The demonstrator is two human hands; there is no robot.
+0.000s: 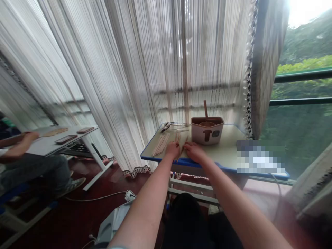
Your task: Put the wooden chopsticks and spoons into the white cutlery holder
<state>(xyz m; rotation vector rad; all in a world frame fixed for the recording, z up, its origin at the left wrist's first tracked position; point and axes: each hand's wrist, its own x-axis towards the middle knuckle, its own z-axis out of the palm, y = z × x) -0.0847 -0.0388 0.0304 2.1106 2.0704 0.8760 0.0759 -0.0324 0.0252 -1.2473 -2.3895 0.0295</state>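
Both my hands rest near the front edge of a small table with a blue rim. My left hand is closed around thin wooden chopsticks, whose ends stick out past the fingers. My right hand pinches a chopstick just beside it, tilted toward the back. Left of my left hand, several loose chopsticks lie side by side in a bunch. Behind them are metal spoons with long handles. A white and brown utensil holder stands behind my right hand, a brown handle rising from it.
A pixelated patch covers the table's right end. At the left, another person's hands are over a white table bearing flat trays. Sheer curtains hang behind. A cable crosses the floor.
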